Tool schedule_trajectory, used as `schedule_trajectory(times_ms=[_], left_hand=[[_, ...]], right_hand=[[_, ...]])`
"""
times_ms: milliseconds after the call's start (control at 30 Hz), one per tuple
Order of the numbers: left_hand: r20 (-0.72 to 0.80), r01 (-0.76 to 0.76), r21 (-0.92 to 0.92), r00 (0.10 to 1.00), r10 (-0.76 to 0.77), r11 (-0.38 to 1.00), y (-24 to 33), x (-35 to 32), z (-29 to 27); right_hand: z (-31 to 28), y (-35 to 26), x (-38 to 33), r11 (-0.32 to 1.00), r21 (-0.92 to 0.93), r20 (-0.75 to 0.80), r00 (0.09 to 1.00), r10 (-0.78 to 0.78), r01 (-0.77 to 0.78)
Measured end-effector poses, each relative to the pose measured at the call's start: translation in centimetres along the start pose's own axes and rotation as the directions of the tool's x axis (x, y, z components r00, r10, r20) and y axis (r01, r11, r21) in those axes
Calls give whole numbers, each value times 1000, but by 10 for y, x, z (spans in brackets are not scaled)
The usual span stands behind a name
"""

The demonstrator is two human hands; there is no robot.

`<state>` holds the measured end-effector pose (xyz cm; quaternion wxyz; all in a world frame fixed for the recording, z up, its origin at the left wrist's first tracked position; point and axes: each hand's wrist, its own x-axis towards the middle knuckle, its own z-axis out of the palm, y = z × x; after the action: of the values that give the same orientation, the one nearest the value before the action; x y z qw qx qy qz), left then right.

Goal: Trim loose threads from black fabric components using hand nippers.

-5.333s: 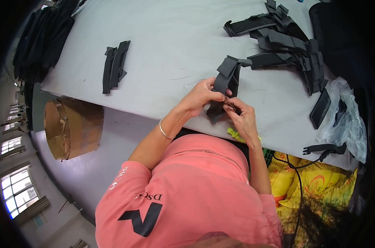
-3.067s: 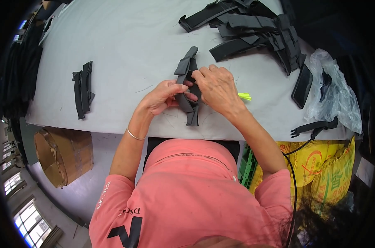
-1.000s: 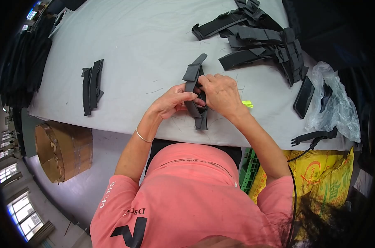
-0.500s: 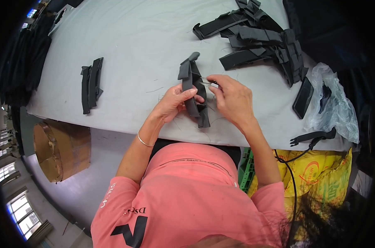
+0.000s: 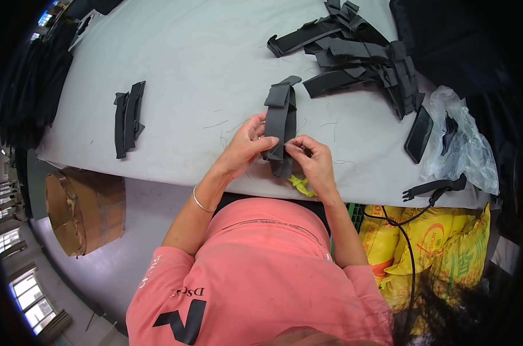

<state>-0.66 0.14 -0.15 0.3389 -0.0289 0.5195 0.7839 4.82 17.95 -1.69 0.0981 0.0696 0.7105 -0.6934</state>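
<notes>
Over the near part of the table, my left hand [image 5: 248,146] grips a dark grey fabric strap piece [image 5: 277,124], thumb across its front and the other fingers behind. The piece is folded in layers, with a short flap near its top end. My right hand [image 5: 313,163] is closed in a pinch at the strap's lower right edge; what lies between its fingertips is too small to make out. A crumpled yellow strip [image 5: 302,185] shows just below the right hand at the table edge. Whether it is tied to something in that hand is hidden.
A pile of similar dark strap pieces [image 5: 368,57] lies at the far right, and a few more pieces [image 5: 128,120] lie at left. A phone [image 5: 418,134], a clear plastic bag [image 5: 472,141] and a buckle strap [image 5: 434,189] are at right. Yellow sacks [image 5: 423,245] stand below.
My right hand has moved down from the strap's upper edge to its lower right edge. The thin metal tool in its fingers no longer shows. The strap has turned more upright; the yellow strip has appeared.
</notes>
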Motion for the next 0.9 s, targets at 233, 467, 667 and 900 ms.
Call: schedule_trajectory(times_ms=[233,467,667,900], left_hand=[[180,-265,406,961,208,875,-1,-19,16],[-185,-222,241,945,269,945,0,-10,17],[-218,-264,244,923,318,933,-6,-10,13],[-186,-367,225,893,409,903,-6,-8,12]], right_hand=[[-2,-26,3,954,296,-103,994,-22,52],[10,-22,3,969,154,-186,968,-166,196],[9,-28,-7,977,66,-107,975,-193,201],[0,-26,-7,956,188,-109,972,-208,226]])
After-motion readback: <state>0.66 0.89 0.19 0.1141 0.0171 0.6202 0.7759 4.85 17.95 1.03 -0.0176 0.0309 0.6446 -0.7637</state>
